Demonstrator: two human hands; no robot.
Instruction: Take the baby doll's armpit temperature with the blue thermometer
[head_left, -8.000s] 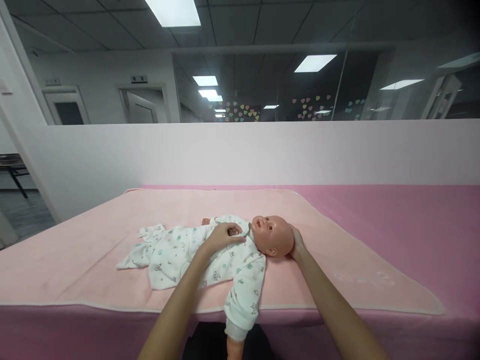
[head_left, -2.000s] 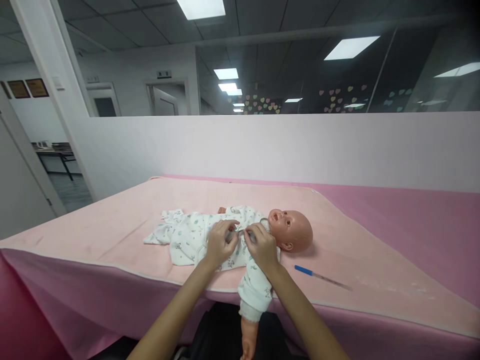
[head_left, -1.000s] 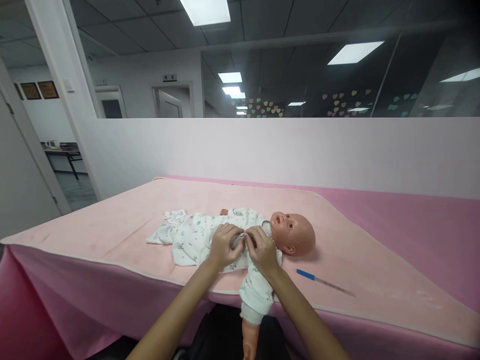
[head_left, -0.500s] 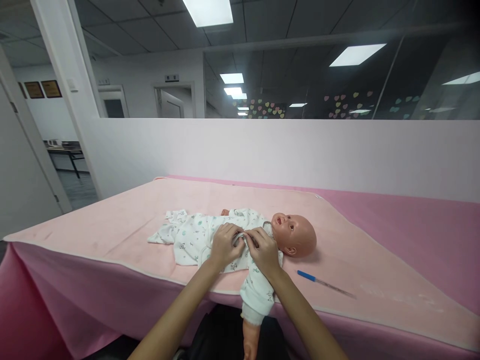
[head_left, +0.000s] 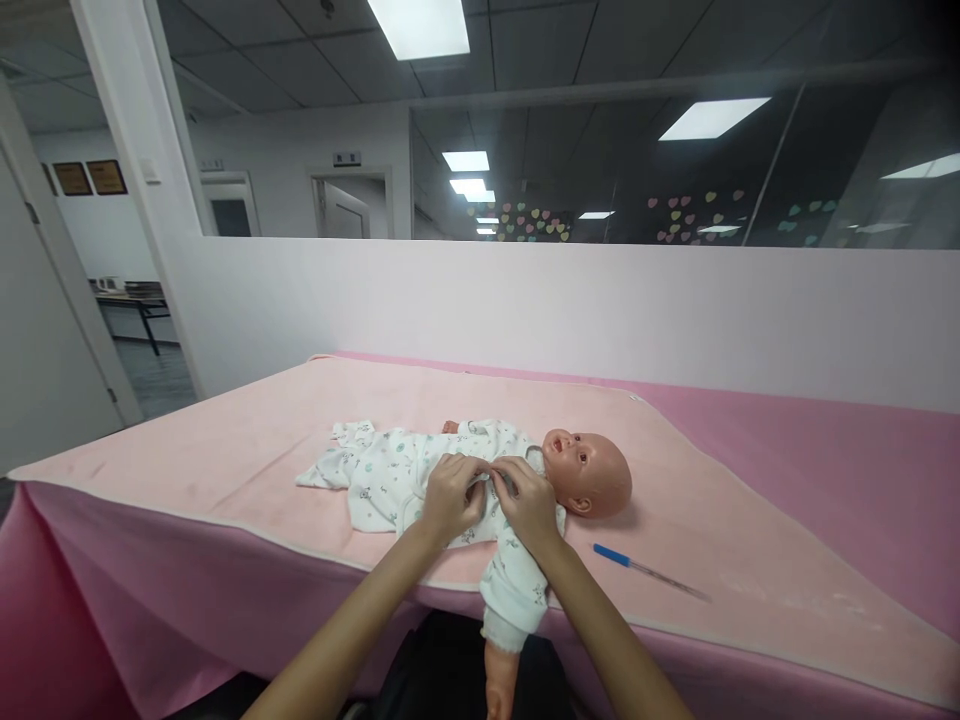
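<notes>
A baby doll point(head_left: 592, 472) lies on its back, head to the right, one arm hanging over the table's front edge. It wears a white baby romper point(head_left: 382, 470) with small green and grey prints. My left hand point(head_left: 454, 492) and my right hand point(head_left: 525, 498) meet over the doll's chest, fingertips almost touching. Both pinch the romper's front fabric between thumb and fingers. Whatever fastening lies under the fingertips is hidden.
A thin metal rod with a blue handle point(head_left: 613, 555) lies right of the doll, near the front edge. A peach mat point(head_left: 247, 450) covers the table over a pink cloth point(head_left: 862, 470). Behind stands a white half wall point(head_left: 562, 310) with glass above.
The view has tilted very slightly. Both hands stay at the doll's chest, with only a small shift of the fingers on the romper.
</notes>
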